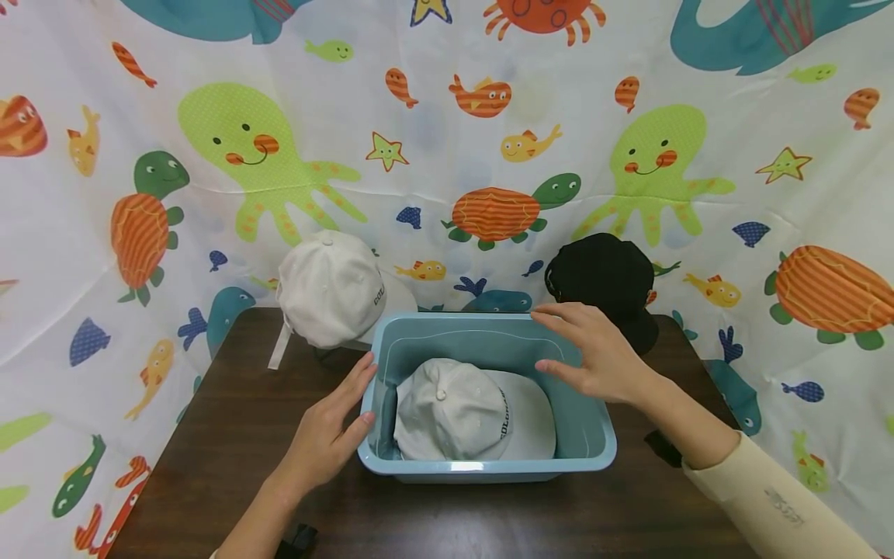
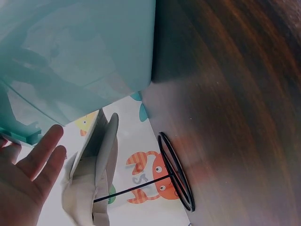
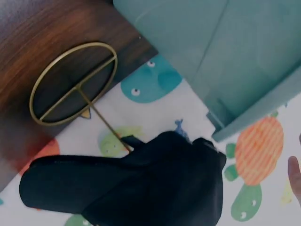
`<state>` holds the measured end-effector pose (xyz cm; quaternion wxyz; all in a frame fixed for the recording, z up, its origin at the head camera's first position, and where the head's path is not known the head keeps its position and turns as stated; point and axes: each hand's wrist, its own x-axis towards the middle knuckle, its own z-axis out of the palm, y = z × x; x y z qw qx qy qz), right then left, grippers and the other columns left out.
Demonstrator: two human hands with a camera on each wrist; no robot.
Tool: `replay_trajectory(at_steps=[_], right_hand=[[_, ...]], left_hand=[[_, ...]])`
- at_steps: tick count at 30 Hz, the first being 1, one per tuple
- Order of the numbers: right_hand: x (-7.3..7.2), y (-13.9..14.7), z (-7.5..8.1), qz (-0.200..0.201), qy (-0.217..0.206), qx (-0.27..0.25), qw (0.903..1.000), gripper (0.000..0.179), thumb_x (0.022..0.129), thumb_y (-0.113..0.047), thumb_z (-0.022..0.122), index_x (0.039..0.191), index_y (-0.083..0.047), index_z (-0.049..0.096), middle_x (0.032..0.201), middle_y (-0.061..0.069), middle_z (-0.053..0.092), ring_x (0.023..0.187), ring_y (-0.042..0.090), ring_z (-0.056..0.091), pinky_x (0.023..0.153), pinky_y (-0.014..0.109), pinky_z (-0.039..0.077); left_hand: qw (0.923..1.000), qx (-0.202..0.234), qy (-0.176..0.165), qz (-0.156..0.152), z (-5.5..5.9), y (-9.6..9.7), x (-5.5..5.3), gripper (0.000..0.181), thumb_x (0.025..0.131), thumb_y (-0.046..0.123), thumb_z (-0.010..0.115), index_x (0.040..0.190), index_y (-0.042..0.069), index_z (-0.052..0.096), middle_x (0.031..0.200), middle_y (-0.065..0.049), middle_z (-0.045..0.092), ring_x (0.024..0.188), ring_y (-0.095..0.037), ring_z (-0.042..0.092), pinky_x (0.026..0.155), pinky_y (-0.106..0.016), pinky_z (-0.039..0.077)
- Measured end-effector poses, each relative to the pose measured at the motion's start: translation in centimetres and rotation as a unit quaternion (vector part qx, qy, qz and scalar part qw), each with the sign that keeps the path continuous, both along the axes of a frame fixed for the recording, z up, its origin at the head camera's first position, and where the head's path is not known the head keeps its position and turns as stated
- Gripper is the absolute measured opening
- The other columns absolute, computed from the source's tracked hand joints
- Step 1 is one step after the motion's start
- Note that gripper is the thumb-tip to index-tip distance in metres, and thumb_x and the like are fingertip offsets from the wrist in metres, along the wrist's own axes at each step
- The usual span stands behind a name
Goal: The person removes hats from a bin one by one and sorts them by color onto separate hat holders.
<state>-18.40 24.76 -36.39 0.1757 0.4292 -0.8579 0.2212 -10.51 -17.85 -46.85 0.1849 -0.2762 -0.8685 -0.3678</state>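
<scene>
The left hand (image 1: 324, 435) is at the bin's left rim, its fingers straight and a little spread, the thumb apart, grasping nothing; the fingertips seem to touch the side, which would steady the bin rather than lift it. The right hand (image 1: 594, 353) reaches over the back right corner with fingers stretched out and thumb wide of them. It holds nothing either, and whether it touches the rim I cannot tell.

At the back left, a white cap (image 1: 331, 291) sits on a black wire stand (image 2: 172, 175), which probably keeps its crown rounded and its brim off the table (image 1: 230, 419). Its strap (image 1: 279, 347) hangs loose at the side.

Between the hands stands the blue bin (image 1: 482, 467), long side to the person, so each hand has one end within reach. Inside lies a second white cap (image 1: 447, 419), crown up and brim to the right, an arrangement that likely spares the crown from crushing.

At the back right, a black cap (image 1: 604, 276) is propped on a gold wire stand (image 3: 78, 88), brim slanting down, near the patterned cloth (image 1: 433, 151) behind.
</scene>
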Motion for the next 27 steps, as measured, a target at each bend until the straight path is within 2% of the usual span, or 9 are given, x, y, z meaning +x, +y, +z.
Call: replay_trajectory(at_steps=[8, 11, 16, 21, 27], right_hand=[[0.3, -1.5, -0.8, 0.015, -0.006, 0.016, 0.9997, 0.069, 0.101, -0.059, 0.058, 0.143, -0.004, 0.062, 0.143, 0.015, 0.061, 0.129, 0.037, 0.056, 0.104, 0.062, 0.043], [0.5, -2.0, -1.1, 0.016, -0.01, 0.025, 0.9995, 0.064, 0.1, -0.051, 0.066, 0.143, -0.004, 0.062, 0.143, 0.015, 0.061, 0.13, 0.037, 0.056, 0.104, 0.062, 0.043], [0.6, -2.8, -1.5, 0.016, -0.031, 0.047, 0.9983, 0.063, 0.091, -0.033, 0.079, 0.145, -0.006, 0.061, 0.145, 0.014, 0.06, 0.133, 0.036, 0.054, 0.108, 0.063, 0.042], [0.6, -3.5, -1.8, 0.033, -0.039, 0.052, 0.9974, 0.063, 0.094, -0.037, 0.075, 0.146, -0.005, 0.06, 0.147, 0.013, 0.059, 0.135, 0.035, 0.053, 0.11, 0.062, 0.04], [0.7, -4.3, -2.2, 0.04, -0.054, 0.056, 0.9962, 0.064, 0.09, -0.032, 0.08, 0.145, -0.005, 0.061, 0.146, 0.012, 0.059, 0.136, 0.035, 0.052, 0.111, 0.061, 0.04]], left_hand=[[1.0, 0.002, -0.008, 0.0, 0.1, 0.0, 0.2, 0.066, 0.097, 0.011, 0.063, 0.161, 0.01, 0.043, 0.168, -0.007, 0.037, 0.15, -0.017, 0.04, 0.117, -0.015, 0.026], [1.0, 0.0, -0.005, 0.0, 0.1, 0.0, 0.2, 0.066, 0.097, 0.011, 0.063, 0.16, 0.009, 0.043, 0.168, -0.007, 0.037, 0.15, -0.017, 0.041, 0.117, -0.015, 0.027], [1.0, -0.003, -0.001, 0.002, -0.1, 0.0, 0.1, 0.066, 0.097, 0.011, 0.063, 0.16, 0.009, 0.043, 0.167, -0.008, 0.038, 0.15, -0.017, 0.042, 0.117, -0.014, 0.027], [1.0, 0.0, -0.001, 0.001, 0.1, 0.1, 0.2, 0.065, 0.097, 0.011, 0.062, 0.16, 0.008, 0.044, 0.168, -0.008, 0.037, 0.15, -0.017, 0.041, 0.117, -0.014, 0.026], [1.0, -0.001, 0.002, -0.001, -0.2, 0.0, 0.0, 0.065, 0.098, 0.012, 0.061, 0.16, 0.008, 0.043, 0.168, -0.008, 0.037, 0.15, -0.017, 0.041, 0.118, -0.014, 0.025]])
